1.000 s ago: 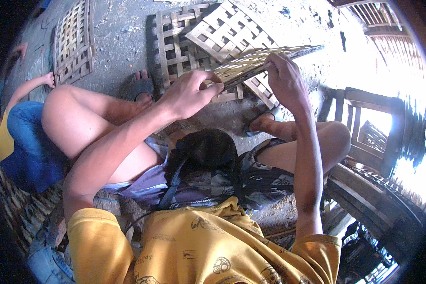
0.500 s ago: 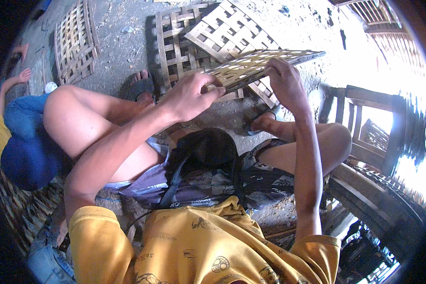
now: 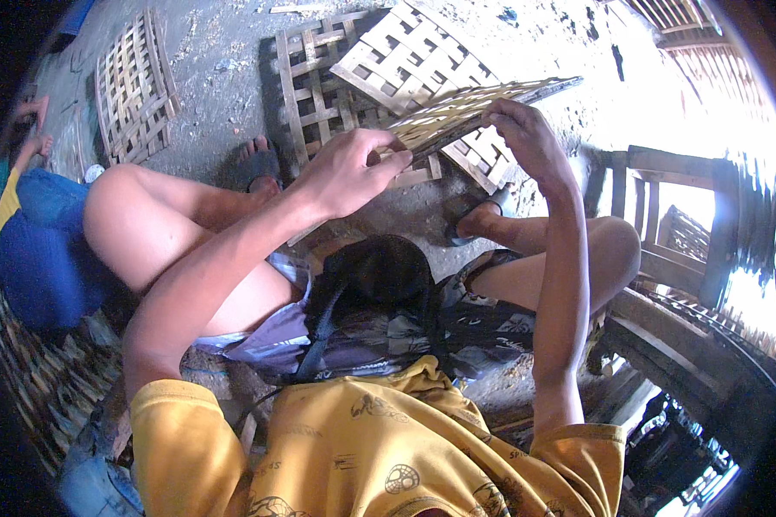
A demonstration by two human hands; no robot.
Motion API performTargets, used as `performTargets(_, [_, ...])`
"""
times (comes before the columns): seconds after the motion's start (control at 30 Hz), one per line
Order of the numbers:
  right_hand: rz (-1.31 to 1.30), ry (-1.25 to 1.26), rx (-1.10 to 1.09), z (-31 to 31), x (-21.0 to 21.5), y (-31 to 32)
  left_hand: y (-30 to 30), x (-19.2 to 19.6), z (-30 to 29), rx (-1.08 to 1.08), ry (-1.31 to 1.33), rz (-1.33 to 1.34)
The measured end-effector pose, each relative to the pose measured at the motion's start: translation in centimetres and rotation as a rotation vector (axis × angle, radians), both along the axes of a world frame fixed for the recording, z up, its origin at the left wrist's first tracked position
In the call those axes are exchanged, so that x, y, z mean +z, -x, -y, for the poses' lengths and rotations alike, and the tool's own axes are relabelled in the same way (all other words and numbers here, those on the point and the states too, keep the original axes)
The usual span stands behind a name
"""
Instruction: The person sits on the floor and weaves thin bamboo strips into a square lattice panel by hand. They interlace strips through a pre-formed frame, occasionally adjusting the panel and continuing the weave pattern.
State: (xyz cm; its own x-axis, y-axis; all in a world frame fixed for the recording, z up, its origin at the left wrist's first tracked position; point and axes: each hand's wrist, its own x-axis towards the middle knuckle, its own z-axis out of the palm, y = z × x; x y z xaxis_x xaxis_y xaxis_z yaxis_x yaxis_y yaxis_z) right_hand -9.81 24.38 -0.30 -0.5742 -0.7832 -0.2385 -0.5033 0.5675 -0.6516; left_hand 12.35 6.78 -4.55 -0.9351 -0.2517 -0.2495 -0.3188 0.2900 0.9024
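Out in front of me, both hands hold a woven bamboo panel point(image 3: 457, 112) tilted above the ground. My left hand point(image 3: 353, 172) grips its left end between thumb and fingers. My right hand point(image 3: 526, 142) pinches the near edge farther right, with the fingers bent over it. Beneath and beyond it lie a light woven bamboo panel point(image 3: 414, 52) and a browner, open-weave panel point(image 3: 319, 77), overlapping at an angle. The held panel covers part of both.
Another woven panel point(image 3: 138, 90) lies on the bare ground at far left. A person in blue point(image 3: 52, 267) sits close on my left. To my right stands a wooden frame point(image 3: 672, 215). Strong glare washes out the upper right.
The held panel's far right tip has risen slightly and shifted left, with my right hand moving a little upward. My left hand keeps its grip. The neighbouring person's arm has shifted.
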Motion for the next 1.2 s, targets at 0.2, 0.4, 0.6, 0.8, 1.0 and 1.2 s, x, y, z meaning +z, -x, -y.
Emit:
performTargets(0.2, [0.156,0.094,0.026,-0.9,-0.5,1.0,0.0,-0.6,-0.4,0.036,0.037,-0.106])
performTargets(0.4, [0.158,0.124,0.069,0.2,1.1,-0.3,-0.5,-0.7,-0.1,0.06,0.033,-0.088])
performTargets(0.6, [-0.233,0.041,0.039,0.0,0.9,-1.4,-0.2,-0.6,0.1,0.01,0.013,-0.038])
performTargets(0.8, [-0.356,0.081,0.05,-0.1,1.1,-2.3,-0.4,0.6,0.1,-0.006,0.039,0.014])
performTargets(1.0, [-0.494,-0.029,0.094,0.1,1.6,-3.5,-0.3,0.0,0.2,-0.085,0.018,-0.006])
performTargets(1.2, [-0.805,-0.051,0.228,0.7,2.3,-5.2,-0.3,1.0,0.1,-0.056,0.051,0.015])
